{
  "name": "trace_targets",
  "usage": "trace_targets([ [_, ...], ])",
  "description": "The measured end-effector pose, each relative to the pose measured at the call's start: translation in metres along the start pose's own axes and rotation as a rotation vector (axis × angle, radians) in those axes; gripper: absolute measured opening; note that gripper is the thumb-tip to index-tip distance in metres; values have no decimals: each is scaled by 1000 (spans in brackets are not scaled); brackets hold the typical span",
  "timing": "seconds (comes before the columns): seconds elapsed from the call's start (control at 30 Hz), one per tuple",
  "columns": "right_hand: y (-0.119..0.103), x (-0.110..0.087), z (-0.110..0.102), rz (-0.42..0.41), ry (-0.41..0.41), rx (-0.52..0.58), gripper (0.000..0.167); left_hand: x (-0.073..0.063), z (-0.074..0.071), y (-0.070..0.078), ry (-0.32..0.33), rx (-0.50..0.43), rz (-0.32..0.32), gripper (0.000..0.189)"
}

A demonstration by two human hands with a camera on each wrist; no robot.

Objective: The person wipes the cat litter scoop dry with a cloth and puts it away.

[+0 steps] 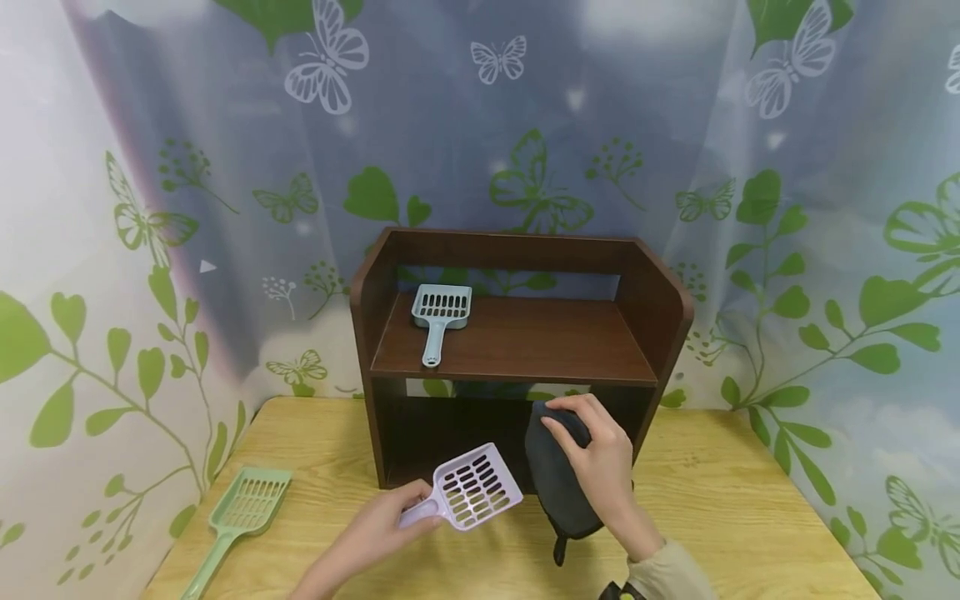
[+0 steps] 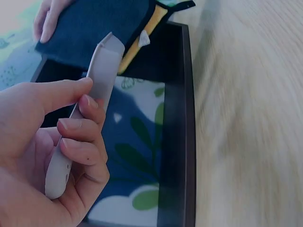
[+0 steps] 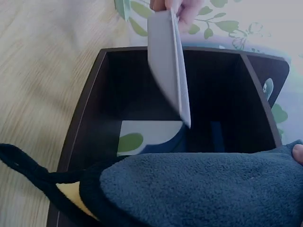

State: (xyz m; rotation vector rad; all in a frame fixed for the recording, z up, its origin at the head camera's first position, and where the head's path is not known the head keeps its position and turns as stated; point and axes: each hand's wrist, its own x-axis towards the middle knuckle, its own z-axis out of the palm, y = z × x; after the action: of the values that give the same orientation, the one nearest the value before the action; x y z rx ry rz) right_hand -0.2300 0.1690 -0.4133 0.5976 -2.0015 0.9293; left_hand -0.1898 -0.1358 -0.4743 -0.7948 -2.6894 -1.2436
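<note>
At shelf unit's (image 1: 540, 333) 7 o'clock, lilac litter scoop (image 1: 467, 492) gripped round handle by left hand (image 1: 397, 521), presumably so slotted pan is left uncovered. At 5 o'clock, navy plush cloth (image 1: 558, 483) pinched along upper edge by right hand (image 1: 600, 454), likely for loose hang. Blue litter scoop (image 1: 437, 323) placed on upper tier, 10 o'clock; green litter scoop (image 1: 243, 508) laid on table (image 1: 720, 492), 8 o'clock. Lower compartment (image 1: 465, 425) partly blocked by cloth.

The shelf (image 1: 540, 337) stands on the desk (image 1: 720, 508), with a curtain (image 1: 435, 125) behind it. One scoop (image 1: 440, 320) lies on the shelf's upper board, toward its left end; a second scoop (image 1: 227, 530) lies on the desk, left of the shelf. Before the shelf are the hands, the left hand (image 1: 393, 521) with a third scoop (image 1: 474, 492), the right hand (image 1: 600, 454) with a cloth pouch (image 1: 558, 479).
</note>
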Motion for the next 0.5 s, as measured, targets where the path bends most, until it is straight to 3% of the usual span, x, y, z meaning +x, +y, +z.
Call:
trace_targets([
  [0.13, -9, 2, 9, 2, -55, 95, 29, 9, 5, 10, 21, 8, 31, 16],
  [0.27, -18, -3, 19, 20, -141, 187, 31, 18, 7, 21, 16, -7, 14, 17],
  [0.5, -23, -17, 32, -12, -315, 119, 37, 25, 8, 31, 36, 13, 8, 21],
])
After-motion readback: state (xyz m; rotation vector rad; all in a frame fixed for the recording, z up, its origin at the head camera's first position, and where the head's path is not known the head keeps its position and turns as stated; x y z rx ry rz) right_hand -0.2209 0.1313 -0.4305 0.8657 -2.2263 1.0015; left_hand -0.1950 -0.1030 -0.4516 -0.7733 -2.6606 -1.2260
